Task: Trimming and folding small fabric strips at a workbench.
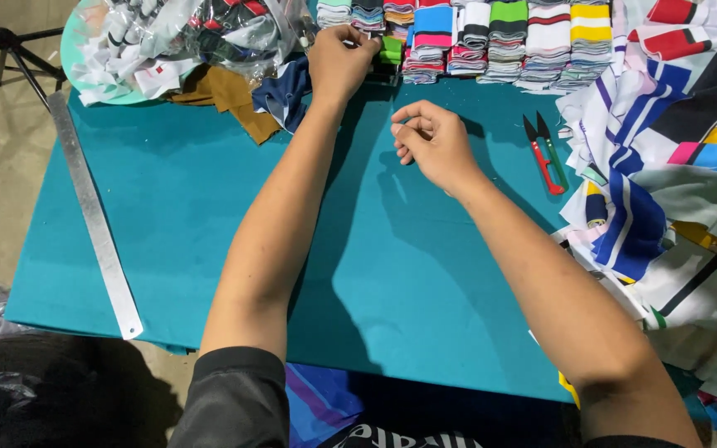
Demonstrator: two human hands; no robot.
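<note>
Reaching to the far edge of the teal table cloth (168,207), your left hand (338,62) has its fingers curled onto the row of folded striped fabric stacks (491,41), pinching at a small green piece (391,50) beside the leftmost stack; whether it is truly gripped cannot be told. The row runs left to right along the far edge, within easy reach of both hands. Your right hand (431,143) hovers empty above the cloth, fingers loosely curled, thumb near forefinger. Red-and-green thread snips (546,153) lie just right of it, blades pointing far, long axis running near to far. A metal ruler (93,217) lies along the left edge
</note>
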